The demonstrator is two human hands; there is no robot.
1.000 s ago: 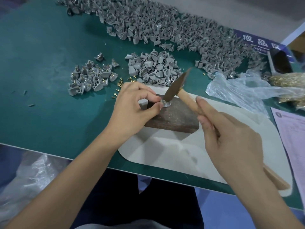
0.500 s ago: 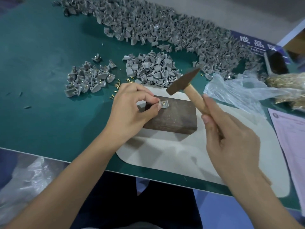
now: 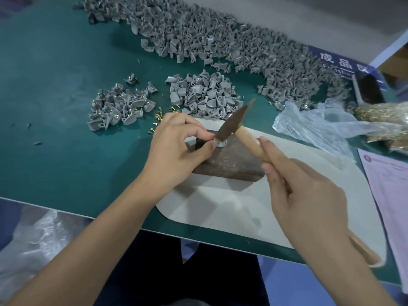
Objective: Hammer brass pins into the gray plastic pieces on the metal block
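Observation:
A dark metal block [image 3: 229, 161] lies on a pale mat [image 3: 220, 204]. My left hand [image 3: 176, 146] pinches a small gray plastic piece [image 3: 221, 143] on the block's top left corner. My right hand [image 3: 304, 197] grips the wooden handle of a hammer [image 3: 231, 122]. The hammer's dark head is down on the gray piece, mostly covering it. Loose brass pins [image 3: 157, 118] lie on the green table just left of my left hand.
Two small heaps of gray pieces [image 3: 119, 107] [image 3: 203, 93] sit behind the block, and a long heap [image 3: 220, 43] runs along the back. A clear plastic bag [image 3: 320, 124], a bag of brass pins [image 3: 384, 120] and a paper sheet [image 3: 390, 195] lie at the right.
The hammer head, raised half a second ago, has come down onto the gray piece again. My left hand has kept its pinch on the piece.

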